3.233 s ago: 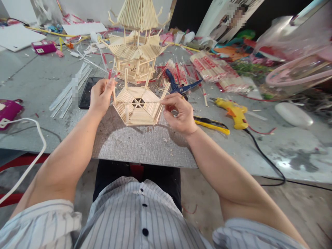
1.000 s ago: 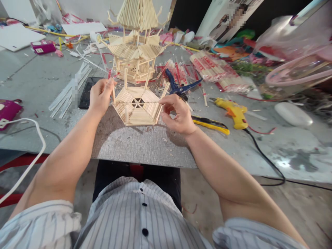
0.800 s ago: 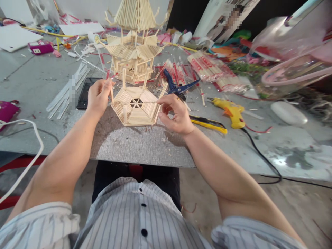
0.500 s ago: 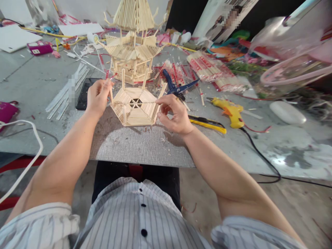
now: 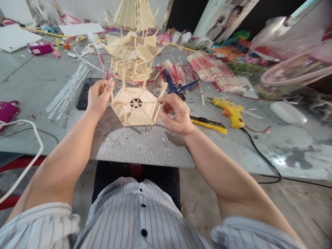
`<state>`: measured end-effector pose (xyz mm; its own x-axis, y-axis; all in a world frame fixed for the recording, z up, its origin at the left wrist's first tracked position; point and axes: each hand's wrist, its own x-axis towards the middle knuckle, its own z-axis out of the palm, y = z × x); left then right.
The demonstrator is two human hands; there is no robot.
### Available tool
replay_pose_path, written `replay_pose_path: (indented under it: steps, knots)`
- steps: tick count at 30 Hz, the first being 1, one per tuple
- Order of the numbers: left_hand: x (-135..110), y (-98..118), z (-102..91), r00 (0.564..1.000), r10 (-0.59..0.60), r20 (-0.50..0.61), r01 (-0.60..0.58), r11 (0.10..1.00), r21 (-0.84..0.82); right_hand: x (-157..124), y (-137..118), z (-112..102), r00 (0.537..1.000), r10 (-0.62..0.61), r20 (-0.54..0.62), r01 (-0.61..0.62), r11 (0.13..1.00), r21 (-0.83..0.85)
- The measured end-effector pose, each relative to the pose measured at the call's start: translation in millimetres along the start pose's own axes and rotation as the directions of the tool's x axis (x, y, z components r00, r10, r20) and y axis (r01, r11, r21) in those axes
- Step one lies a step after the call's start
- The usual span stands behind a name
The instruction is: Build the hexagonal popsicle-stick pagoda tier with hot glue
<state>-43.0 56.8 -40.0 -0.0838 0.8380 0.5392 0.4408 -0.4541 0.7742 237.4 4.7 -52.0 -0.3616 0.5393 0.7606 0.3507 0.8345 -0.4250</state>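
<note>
A flat hexagonal piece made of thin wooden sticks [image 5: 135,107], with short upright posts at its corners, lies on a grey textured mat [image 5: 140,141]. My left hand [image 5: 98,95] pinches the upright post at the piece's left corner. My right hand [image 5: 175,112] pinches the right end of a thin stick laid across the piece's top. Behind it stands a tall stick-built pagoda model [image 5: 133,41].
Blue pliers [image 5: 177,86], a yellow utility knife [image 5: 209,123] and a yellow glue gun [image 5: 230,111] with a black cord lie to the right. Packs of sticks [image 5: 212,69], a black phone [image 5: 85,92], clear glue rods [image 5: 67,91] and a white cable [image 5: 28,145] surround the mat.
The view shifted slightly. Both hands stay pinched at the hexagonal piece's two sides; the right fingers moved a little inward along the thin stick.
</note>
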Motion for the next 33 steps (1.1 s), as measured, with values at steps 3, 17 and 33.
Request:
replay_pose_path:
  steps: [3,17,33]
  knots:
    - [0.1,1.3,0.4,0.999,-0.041,0.017,0.041,0.999,-0.009,0.5,-1.3,-0.7,1.0,0.006,0.0,-0.006,1.0,-0.01]
    - [0.3,4.2,2.0,1.0,-0.021,0.02,0.021,1.0,-0.008,1.3,-3.1,1.9,0.999,-0.036,-0.036,0.037,0.999,0.026]
    - [-5.0,23.0,-1.9,0.999,-0.039,-0.036,0.04,0.999,0.034,-3.9,8.6,-2.1,0.966,0.236,-0.108,-0.223,0.967,0.125]
